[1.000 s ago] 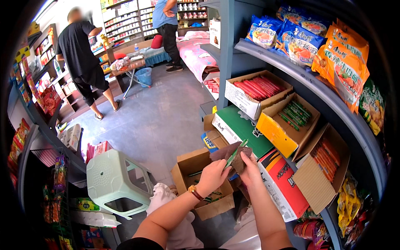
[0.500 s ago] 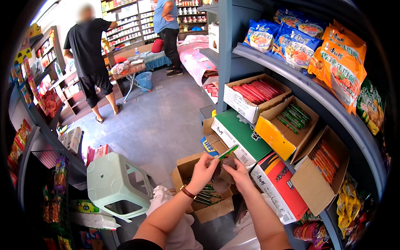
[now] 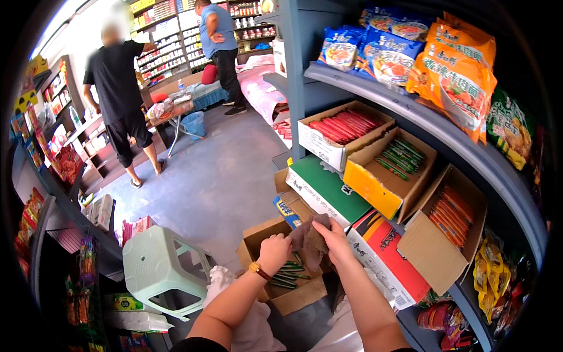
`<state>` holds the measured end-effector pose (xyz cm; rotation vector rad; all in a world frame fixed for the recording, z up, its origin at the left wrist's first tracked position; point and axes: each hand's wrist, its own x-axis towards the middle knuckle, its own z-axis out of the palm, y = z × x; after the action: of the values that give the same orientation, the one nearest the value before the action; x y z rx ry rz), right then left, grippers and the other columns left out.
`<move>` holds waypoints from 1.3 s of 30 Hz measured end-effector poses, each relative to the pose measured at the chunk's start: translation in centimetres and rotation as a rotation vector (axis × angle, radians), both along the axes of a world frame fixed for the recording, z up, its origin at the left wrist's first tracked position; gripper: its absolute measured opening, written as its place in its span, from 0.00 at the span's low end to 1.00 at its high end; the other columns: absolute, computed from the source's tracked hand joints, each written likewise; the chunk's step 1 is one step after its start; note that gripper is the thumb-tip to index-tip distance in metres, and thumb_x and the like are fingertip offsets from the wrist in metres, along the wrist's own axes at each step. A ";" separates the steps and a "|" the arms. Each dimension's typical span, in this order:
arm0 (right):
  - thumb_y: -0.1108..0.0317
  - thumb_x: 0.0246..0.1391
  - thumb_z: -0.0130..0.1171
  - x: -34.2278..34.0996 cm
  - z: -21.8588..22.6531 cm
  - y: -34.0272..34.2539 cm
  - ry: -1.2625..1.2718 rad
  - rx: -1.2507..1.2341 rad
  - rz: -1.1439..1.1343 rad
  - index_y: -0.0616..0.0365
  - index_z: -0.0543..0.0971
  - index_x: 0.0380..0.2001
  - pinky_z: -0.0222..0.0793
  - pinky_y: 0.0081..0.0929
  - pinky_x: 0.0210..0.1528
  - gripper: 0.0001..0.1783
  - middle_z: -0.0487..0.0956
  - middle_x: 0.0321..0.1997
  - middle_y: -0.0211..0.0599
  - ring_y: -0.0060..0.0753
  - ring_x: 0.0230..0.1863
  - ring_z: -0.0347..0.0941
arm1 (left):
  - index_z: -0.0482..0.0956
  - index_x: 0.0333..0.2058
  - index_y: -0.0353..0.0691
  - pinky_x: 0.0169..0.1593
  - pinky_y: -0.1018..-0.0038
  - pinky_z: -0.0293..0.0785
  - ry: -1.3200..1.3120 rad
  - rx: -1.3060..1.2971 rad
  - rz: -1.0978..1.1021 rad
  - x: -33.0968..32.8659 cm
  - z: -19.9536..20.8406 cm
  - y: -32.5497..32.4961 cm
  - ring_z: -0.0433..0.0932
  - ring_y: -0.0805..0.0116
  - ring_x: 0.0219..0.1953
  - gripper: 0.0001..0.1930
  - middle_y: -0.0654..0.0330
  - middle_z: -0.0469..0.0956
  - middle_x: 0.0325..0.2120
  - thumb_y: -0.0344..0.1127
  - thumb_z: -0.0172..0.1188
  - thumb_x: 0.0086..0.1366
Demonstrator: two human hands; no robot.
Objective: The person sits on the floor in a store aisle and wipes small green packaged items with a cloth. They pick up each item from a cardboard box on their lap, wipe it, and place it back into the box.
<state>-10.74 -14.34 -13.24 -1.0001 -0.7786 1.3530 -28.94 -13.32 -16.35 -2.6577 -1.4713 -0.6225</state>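
My right hand grips a brown cloth that hangs in folds from its fingers. Close by on the left is my left hand, its fingers curled by the edge of the cloth; what they hold, if anything, is hidden. Both hands are over an open cardboard box on the floor between my knees. Several thin green-wrapped sticks lie loose in it.
At the right, shelving carries noodle packets above open boxes of red sticks, green sticks and orange sticks. A pale green stool stands left. Two people stand farther back, one in black, one in blue.
The green stick that my left hand held against the cloth no longer shows. My left hand has moved lower and left, over the box. The cloth stays in my right hand; the view has shifted.
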 end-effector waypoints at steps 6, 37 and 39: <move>0.68 0.50 0.60 1.5 1.5 -0.5 0.149 -0.020 -0.098 0.62 0.72 0.46 0.66 0.22 0.45 0.19 0.75 0.42 0.34 0.26 0.43 0.71 | 0.73 0.19 0.38 0.29 0.62 0.70 -0.129 0.079 -0.011 3.3 1.5 -0.9 0.74 0.55 0.26 0.09 0.55 0.73 0.20 0.36 0.56 0.54; 0.63 0.53 0.57 4.5 0.9 1.0 0.798 0.041 0.061 0.60 0.66 0.52 0.67 0.29 0.48 0.25 0.72 0.49 0.36 0.30 0.48 0.69 | 0.75 0.40 0.40 0.45 0.62 0.72 0.214 -0.133 -0.476 38.3 12.1 13.6 0.75 0.53 0.43 0.14 0.45 0.76 0.38 0.41 0.47 0.61; 0.63 0.53 0.57 3.5 1.4 0.3 0.791 0.037 0.091 0.59 0.66 0.52 0.67 0.29 0.49 0.25 0.72 0.49 0.37 0.30 0.49 0.69 | 0.76 0.37 0.36 0.44 0.62 0.72 0.214 -0.162 -0.404 36.8 13.4 12.6 0.76 0.51 0.41 0.16 0.44 0.76 0.37 0.42 0.49 0.59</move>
<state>-7.19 -14.07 -11.83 -0.3317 -0.2440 1.6371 7.82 -0.74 -2.92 -3.0596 -0.9758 -0.2251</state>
